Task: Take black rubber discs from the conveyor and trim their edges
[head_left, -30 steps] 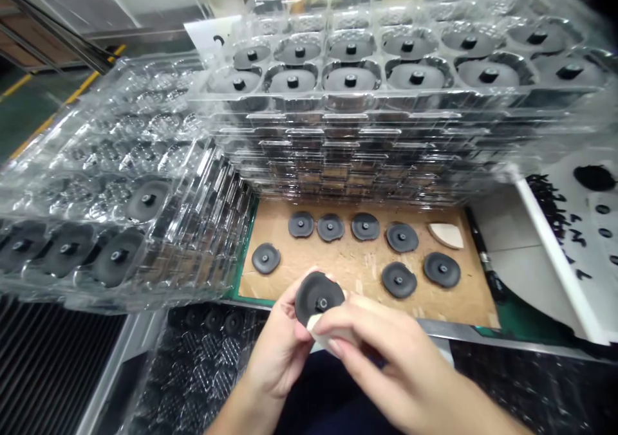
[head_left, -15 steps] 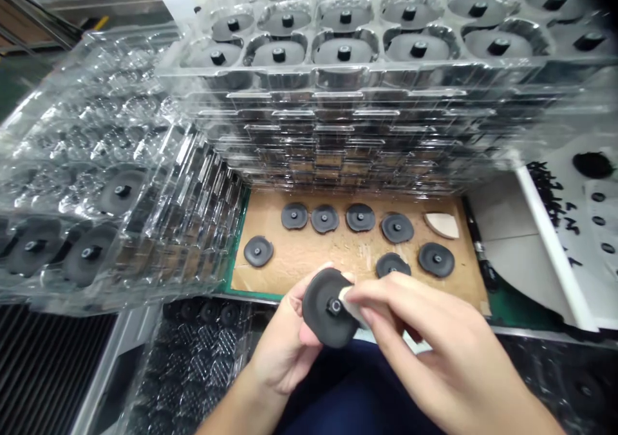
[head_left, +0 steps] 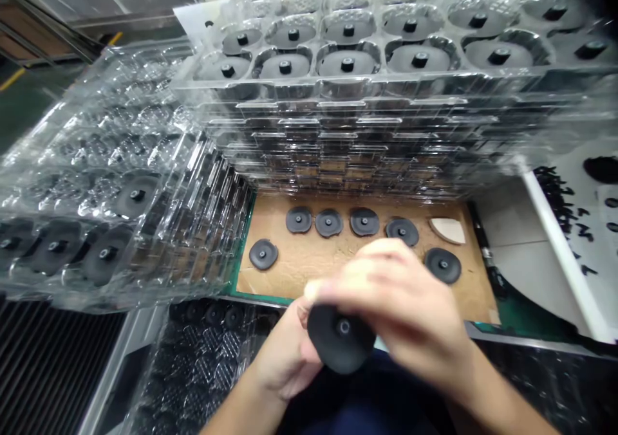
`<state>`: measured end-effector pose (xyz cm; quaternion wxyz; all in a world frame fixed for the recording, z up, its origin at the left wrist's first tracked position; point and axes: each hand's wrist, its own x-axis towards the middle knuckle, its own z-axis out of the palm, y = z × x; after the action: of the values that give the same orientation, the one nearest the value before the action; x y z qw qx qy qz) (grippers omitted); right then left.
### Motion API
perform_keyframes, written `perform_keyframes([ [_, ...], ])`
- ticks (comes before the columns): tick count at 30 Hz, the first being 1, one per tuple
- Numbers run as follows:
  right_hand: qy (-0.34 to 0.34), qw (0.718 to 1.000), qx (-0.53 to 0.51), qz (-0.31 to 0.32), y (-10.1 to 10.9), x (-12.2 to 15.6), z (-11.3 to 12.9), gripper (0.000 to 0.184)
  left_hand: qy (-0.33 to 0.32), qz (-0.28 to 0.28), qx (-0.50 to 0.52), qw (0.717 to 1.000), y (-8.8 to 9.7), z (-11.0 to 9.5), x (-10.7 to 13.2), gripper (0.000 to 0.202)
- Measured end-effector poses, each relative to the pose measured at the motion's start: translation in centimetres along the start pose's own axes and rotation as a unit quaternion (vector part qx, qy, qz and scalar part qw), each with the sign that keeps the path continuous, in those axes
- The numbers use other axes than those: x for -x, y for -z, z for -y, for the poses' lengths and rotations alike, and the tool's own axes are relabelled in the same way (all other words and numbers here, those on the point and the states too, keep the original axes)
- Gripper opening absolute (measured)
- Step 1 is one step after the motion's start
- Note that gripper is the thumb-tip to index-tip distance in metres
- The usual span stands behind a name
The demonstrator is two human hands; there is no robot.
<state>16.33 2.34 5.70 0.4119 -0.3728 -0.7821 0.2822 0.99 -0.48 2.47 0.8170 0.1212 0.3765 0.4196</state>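
Note:
My left hand [head_left: 290,351] grips a round black disc [head_left: 338,351] with a short hollow stem in its middle, holding it by the left edge, stem side up. Across the disc's upper rim reaches my right hand [head_left: 405,313], blurred by motion, fingers bent together. A small pale pad [head_left: 313,291] shows at its fingertips by the rim; most of it is hidden. Beyond the hands, several similar black discs [head_left: 364,221] lie on a brown board [head_left: 309,264], one of them now covered by my right hand.
Stacked clear plastic trays [head_left: 338,110] holding black discs stand behind the board. Another tray stack [head_left: 120,229] is on the left. A pale wedge-shaped piece [head_left: 448,230] lies at the board's right. Small black parts [head_left: 560,203] sit beyond a white edge [head_left: 564,248].
My right hand has moved left and up, from beside the disc's stem to over its upper rim. The disc is slightly lower and tilted differently. The whole view has shifted a little.

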Motion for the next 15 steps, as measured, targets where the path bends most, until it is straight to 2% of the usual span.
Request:
perform_keyframes([
  [1,-0.069,0.997,-0.006,-0.033,0.1,0.2,-0.8,0.022,0.011,0.029,0.013,0.999,0.0,-0.1,-0.1,0.061],
  [3,-0.222,0.97,-0.028,-0.098,0.3,0.9,-2.7,0.022,0.028,0.069,0.049,0.996,0.1,-0.4,-0.1,0.061],
  [5,-0.31,0.944,-0.061,-0.095,-0.2,2.0,-4.7,0.03,0.028,0.07,0.072,0.995,0.4,-0.6,0.0,0.059],
  [9,-0.312,0.949,-0.051,-0.001,-3.4,5.1,-7.4,0.024,0.009,0.033,0.077,0.996,1.2,-0.6,0.0,0.062],
  [12,-0.305,0.952,-0.023,0.027,-6.3,7.1,-7.7,0.021,-0.002,-0.006,0.067,0.998,1.7,-0.5,-0.2,0.063],
  [15,-0.303,0.952,0.015,0.038,-8.1,8.5,-7.5,0.027,-0.013,-0.02,0.059,0.998,2.2,-0.5,-0.3,0.061],
])
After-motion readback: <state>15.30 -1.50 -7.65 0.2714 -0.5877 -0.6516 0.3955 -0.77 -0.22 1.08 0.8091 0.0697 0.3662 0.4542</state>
